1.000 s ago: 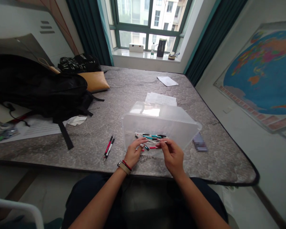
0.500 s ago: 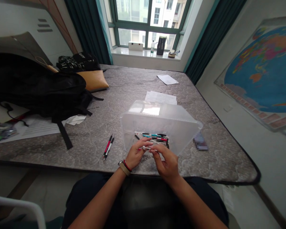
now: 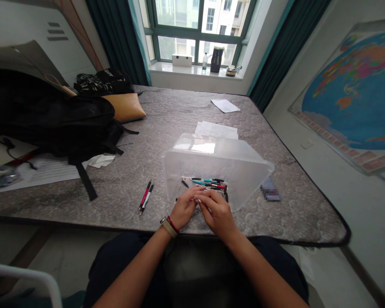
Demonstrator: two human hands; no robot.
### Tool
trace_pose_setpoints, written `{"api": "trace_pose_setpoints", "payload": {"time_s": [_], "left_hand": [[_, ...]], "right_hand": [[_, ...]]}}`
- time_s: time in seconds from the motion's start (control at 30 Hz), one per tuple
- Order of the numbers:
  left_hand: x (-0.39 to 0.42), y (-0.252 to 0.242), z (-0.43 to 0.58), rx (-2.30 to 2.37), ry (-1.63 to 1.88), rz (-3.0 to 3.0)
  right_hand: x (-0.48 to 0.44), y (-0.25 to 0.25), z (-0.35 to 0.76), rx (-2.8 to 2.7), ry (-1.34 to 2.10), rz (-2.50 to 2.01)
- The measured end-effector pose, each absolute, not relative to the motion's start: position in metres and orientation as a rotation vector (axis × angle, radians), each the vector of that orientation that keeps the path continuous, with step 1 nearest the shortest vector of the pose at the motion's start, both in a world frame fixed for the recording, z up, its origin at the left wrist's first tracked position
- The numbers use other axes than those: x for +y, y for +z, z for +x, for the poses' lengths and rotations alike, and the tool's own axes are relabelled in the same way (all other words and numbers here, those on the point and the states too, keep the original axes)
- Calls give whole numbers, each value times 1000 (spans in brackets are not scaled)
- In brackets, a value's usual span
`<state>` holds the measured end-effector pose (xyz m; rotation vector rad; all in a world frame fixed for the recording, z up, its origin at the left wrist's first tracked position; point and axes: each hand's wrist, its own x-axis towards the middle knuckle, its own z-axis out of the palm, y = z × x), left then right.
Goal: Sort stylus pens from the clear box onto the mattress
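My left hand (image 3: 183, 209) is closed around a slim pen, of which only a dark end at the left and a bit of pinkish red between the fingers show. Fingertips of my right hand (image 3: 216, 211) are pinched together against the left ones, over a small whitish piece that is mostly hidden. Both hands are at the near opening of a clear plastic bin (image 3: 244, 175) lying on its side. Inside the bin, just beyond my fingers, is a pile of pens and thin pen parts (image 3: 208, 183) in black, teal, red and white.
Two pens (image 3: 145, 197), one red and one white and black, lie left of the bin. A blurred small item (image 3: 270, 191) is at its right. Papers (image 3: 216, 129) lie behind it. A black backpack (image 3: 51, 115) and tan pouch (image 3: 125, 107) occupy the left side.
My right hand has shifted left, right up against my left hand. The thin whitish stick that showed between the hands is now mostly covered by fingers.
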<state>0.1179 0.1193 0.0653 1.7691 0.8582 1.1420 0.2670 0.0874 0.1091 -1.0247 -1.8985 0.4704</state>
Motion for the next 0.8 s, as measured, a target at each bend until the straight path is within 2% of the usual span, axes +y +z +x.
{"api": "trace_pose_setpoints", "payload": {"time_s": [0.17,0.4,0.6,0.8], "left_hand": [[120,66,117,916,1132,1755],[118,60,116,1062,1018,1523],[122,59,107,1146,1061,1364],[96,70,97,1213,1116,1120]], "right_hand": [[88,107,267,-1866,506,-1058],[103,92,276,-1658,747,-1266],[122,83,312,-1641,618,-1524],[136,69,321,-1708,630,-1668]]}}
